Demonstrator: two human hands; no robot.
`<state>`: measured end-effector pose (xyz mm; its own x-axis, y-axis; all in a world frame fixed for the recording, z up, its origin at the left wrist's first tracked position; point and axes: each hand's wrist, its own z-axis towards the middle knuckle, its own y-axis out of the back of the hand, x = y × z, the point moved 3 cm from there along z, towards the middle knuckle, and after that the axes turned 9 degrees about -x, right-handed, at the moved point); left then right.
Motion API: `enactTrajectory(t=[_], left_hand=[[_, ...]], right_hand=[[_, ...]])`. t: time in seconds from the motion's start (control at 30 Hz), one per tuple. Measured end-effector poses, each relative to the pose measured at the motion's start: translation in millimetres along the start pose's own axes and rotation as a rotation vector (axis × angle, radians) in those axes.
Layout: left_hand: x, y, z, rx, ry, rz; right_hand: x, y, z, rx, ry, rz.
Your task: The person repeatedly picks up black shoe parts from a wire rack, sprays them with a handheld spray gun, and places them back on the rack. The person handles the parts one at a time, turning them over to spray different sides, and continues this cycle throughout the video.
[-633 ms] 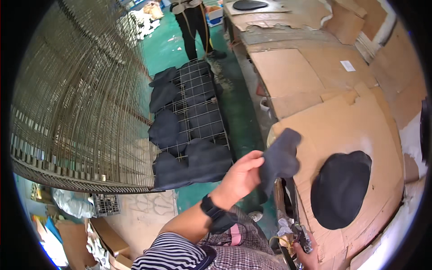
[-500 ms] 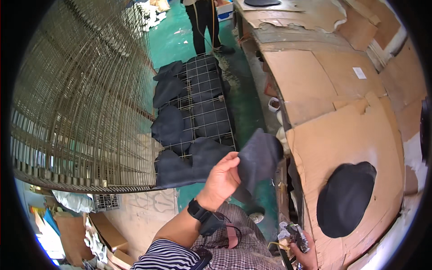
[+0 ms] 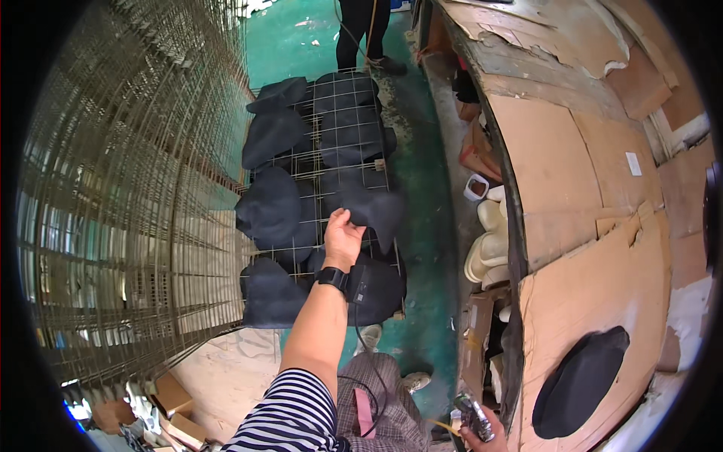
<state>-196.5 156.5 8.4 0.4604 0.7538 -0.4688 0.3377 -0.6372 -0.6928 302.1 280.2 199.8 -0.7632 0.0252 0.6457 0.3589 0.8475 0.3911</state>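
Observation:
At the end of my outstretched arm, my left hand [image 3: 344, 239] pinches the edge of a dark, flexible sheet piece [image 3: 375, 211] above the wire rack [image 3: 379, 164]. Several similar dark pieces [image 3: 273, 139] lie across that rack, some overlapping. My right hand [image 3: 488, 435] is low by the table's edge, closed around a silver spray gun [image 3: 474, 416] with a yellow hose; the lower picture rim cuts off part of the hand. Another dark, rounded piece [image 3: 581, 383] lies on the cardboard-covered table [image 3: 557, 301] to the right.
A tall stack of wire racks [image 3: 143, 188] stands on the left. White rounded forms [image 3: 489, 245] and a small white container [image 3: 476, 187] sit beneath the table. Beyond the rack, another person's legs [image 3: 361, 34] stand on the green floor [image 3: 425, 188]. Cardboard boxes [image 3: 173, 395] are at lower left.
My left hand has carried the dark piece forward and left, from beside the table to over the rack. My right hand still holds the spray gun near the table edge.

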Motion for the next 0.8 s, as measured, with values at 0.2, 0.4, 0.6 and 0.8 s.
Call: enactTrajectory(t=[0.2, 0.4, 0.6, 0.8], left_hand=[[50.6, 103.3, 76.5, -0.238, 0.077, 0.06], [86.6, 175.5, 72.7, -0.645, 0.29, 0.287], [90.8, 154.0, 10.4, -0.475, 0.286, 0.408], [118.1, 126.9, -107.4, -0.25, 0.442, 0.674]], right_hand=[[21.8, -16.6, 20.4, 0.008, -0.105, -0.061], [4.5, -23.1, 26.3, -0.024, -0.042, -0.159], [-12.0, -14.5, 3.5, -0.114, 0.065, -0.119], [4.8, 31.7, -60.7, -0.208, -0.005, 0.065]])
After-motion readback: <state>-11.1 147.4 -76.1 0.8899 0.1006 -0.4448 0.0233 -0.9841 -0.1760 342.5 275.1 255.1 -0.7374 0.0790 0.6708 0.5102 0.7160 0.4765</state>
